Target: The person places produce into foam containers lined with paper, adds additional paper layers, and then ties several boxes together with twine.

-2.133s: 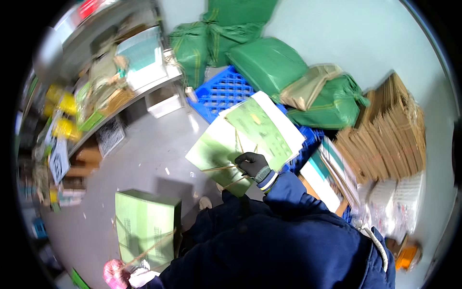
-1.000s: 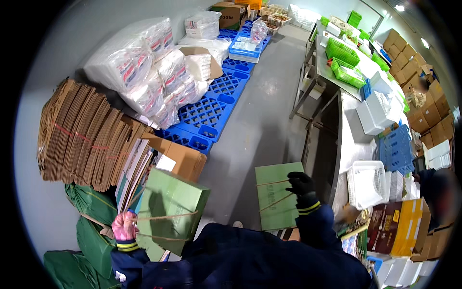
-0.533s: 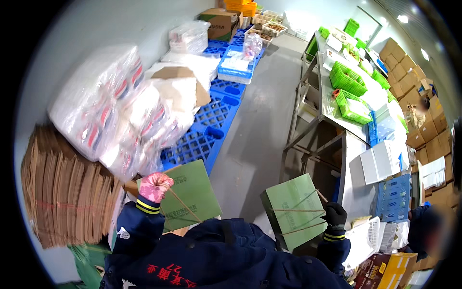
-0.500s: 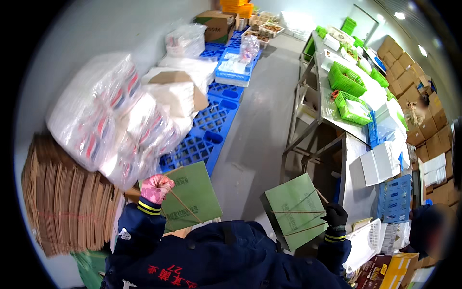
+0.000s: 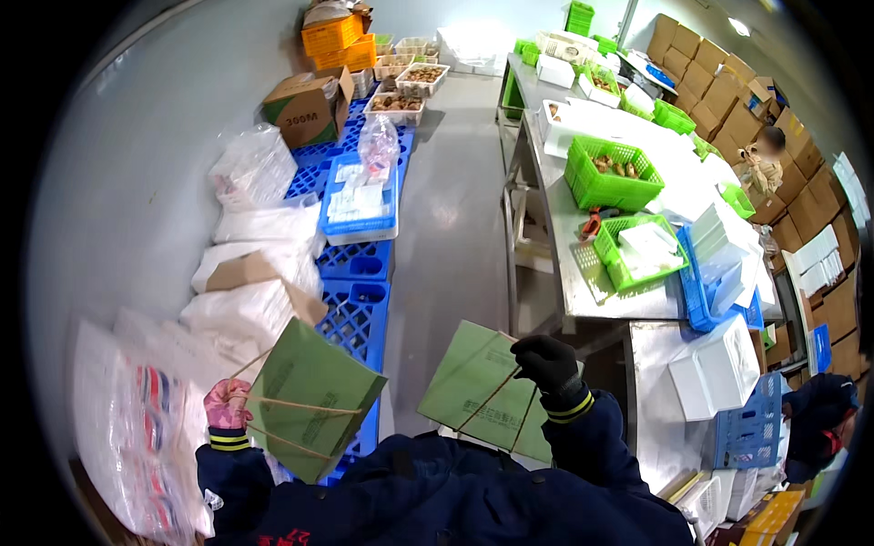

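Observation:
My left hand (image 5: 228, 405), in a pink patterned glove, is closed on the brown cord handles of a green box (image 5: 314, 400) with dark printing. That box hangs tilted beside the blue pallets, its flat face turned up. Cords run tight from my fingers to its face. In a black glove, my right hand (image 5: 546, 364) is closed on the cord handles of a second green box (image 5: 482, 378), which hangs in front of my body. My jacket hides the lower edge of this box. The two boxes are apart.
Blue pallets (image 5: 355, 318) run along the left wall, carrying wrapped white packages (image 5: 146, 437), a blue crate (image 5: 360, 223) and a carton (image 5: 305, 114). A grey aisle (image 5: 446, 200) leads ahead. Metal tables (image 5: 569, 273) with green baskets (image 5: 614, 182) stand right. People are at far right.
The view has moved forward along the aisle. My right hand and its box have come inward and higher; my left hand and its box sit further left and lower. Both cords remain held.

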The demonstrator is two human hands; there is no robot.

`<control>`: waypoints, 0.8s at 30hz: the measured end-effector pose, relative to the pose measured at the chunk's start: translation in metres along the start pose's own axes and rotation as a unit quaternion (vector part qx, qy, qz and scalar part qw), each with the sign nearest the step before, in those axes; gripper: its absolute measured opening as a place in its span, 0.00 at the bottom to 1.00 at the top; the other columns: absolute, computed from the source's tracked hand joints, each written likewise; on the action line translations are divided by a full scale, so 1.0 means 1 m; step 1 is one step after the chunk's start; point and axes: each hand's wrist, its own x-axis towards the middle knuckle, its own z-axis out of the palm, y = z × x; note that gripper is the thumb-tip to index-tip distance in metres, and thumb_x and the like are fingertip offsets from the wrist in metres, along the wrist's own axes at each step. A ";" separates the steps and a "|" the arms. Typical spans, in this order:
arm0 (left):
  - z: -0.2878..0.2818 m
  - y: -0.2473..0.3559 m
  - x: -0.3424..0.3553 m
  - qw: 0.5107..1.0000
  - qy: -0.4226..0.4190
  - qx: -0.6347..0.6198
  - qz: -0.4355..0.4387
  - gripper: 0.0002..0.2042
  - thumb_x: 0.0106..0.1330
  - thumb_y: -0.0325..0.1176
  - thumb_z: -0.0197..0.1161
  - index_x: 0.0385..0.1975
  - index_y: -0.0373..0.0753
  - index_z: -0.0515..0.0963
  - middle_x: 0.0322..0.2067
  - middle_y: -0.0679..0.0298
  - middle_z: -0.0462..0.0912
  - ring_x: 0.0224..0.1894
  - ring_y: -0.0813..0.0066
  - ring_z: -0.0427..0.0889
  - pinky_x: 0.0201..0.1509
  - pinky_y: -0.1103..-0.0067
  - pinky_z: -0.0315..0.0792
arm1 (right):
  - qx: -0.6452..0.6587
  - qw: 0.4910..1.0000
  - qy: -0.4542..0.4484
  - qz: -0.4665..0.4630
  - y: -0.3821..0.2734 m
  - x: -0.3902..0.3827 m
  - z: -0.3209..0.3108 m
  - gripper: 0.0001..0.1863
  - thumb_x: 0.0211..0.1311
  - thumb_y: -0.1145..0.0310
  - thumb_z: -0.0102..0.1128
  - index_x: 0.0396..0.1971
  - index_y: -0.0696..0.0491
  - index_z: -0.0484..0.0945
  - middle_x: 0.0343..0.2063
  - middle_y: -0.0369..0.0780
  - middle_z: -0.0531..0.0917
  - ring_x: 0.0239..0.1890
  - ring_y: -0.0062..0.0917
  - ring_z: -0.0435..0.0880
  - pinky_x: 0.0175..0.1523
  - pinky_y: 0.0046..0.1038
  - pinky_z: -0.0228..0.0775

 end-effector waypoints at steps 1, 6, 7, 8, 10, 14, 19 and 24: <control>0.004 0.006 0.022 1.000 0.009 0.005 -0.021 0.03 0.52 0.23 0.57 0.26 0.36 0.76 0.21 0.67 0.77 0.11 0.83 0.68 0.10 0.86 0.63 | 0.005 1.000 -0.007 -0.008 -0.007 0.027 -0.001 0.08 0.51 0.77 0.55 0.33 0.60 0.77 0.27 0.38 0.80 0.25 0.18 0.78 0.29 0.20 0.73; 0.065 0.036 0.117 0.999 0.034 -0.035 0.009 0.05 0.55 0.29 0.59 0.28 0.34 0.75 0.20 0.66 0.76 0.11 0.82 0.67 0.10 0.86 0.63 | -0.009 0.999 -0.032 -0.027 -0.044 0.171 0.003 0.08 0.51 0.76 0.56 0.33 0.59 0.77 0.25 0.36 0.79 0.24 0.16 0.77 0.29 0.18 0.72; 0.083 0.043 0.138 0.999 0.032 0.003 0.009 0.07 0.56 0.31 0.60 0.29 0.33 0.76 0.19 0.67 0.75 0.11 0.83 0.66 0.10 0.86 0.63 | -0.004 0.997 -0.041 -0.058 -0.047 0.203 0.001 0.08 0.51 0.76 0.56 0.33 0.58 0.78 0.25 0.36 0.79 0.24 0.16 0.77 0.29 0.19 0.73; 0.110 0.053 0.156 1.000 0.021 0.008 0.002 0.08 0.55 0.32 0.59 0.29 0.33 0.76 0.19 0.67 0.74 0.10 0.83 0.65 0.11 0.86 0.62 | 0.038 0.997 -0.038 -0.056 -0.046 0.232 -0.003 0.08 0.51 0.76 0.56 0.32 0.59 0.78 0.24 0.37 0.79 0.23 0.17 0.77 0.29 0.19 0.74; 0.153 0.070 0.198 1.000 0.003 0.017 -0.013 0.10 0.54 0.35 0.59 0.28 0.34 0.76 0.19 0.67 0.74 0.10 0.83 0.65 0.13 0.86 0.60 | 0.034 0.998 -0.023 -0.042 -0.059 0.288 -0.007 0.08 0.51 0.77 0.55 0.32 0.61 0.77 0.24 0.38 0.79 0.23 0.17 0.77 0.28 0.19 0.75; 0.204 0.083 0.286 0.998 -0.009 0.040 -0.046 0.07 0.55 0.32 0.57 0.28 0.35 0.76 0.20 0.68 0.74 0.13 0.83 0.67 0.14 0.87 0.63 | -0.023 0.998 -0.035 -0.052 -0.074 0.404 -0.006 0.07 0.52 0.79 0.53 0.32 0.63 0.76 0.26 0.40 0.79 0.21 0.21 0.78 0.26 0.21 0.76; 0.227 0.029 0.410 0.994 0.034 0.009 -0.106 0.05 0.54 0.30 0.55 0.26 0.37 0.76 0.21 0.69 0.76 0.11 0.84 0.65 0.13 0.86 0.63 | 0.026 0.993 -0.117 -0.010 -0.069 0.537 0.038 0.08 0.53 0.76 0.53 0.33 0.59 0.78 0.28 0.38 0.80 0.26 0.18 0.78 0.28 0.20 0.74; 0.300 0.013 0.507 0.977 0.168 -0.029 -0.126 0.06 0.48 0.31 0.60 0.23 0.37 0.79 0.16 0.69 0.75 0.12 0.81 0.67 0.16 0.81 0.63 | -0.014 0.985 -0.173 0.017 -0.050 0.663 0.060 0.07 0.53 0.75 0.54 0.31 0.59 0.78 0.24 0.36 0.79 0.25 0.16 0.77 0.29 0.18 0.71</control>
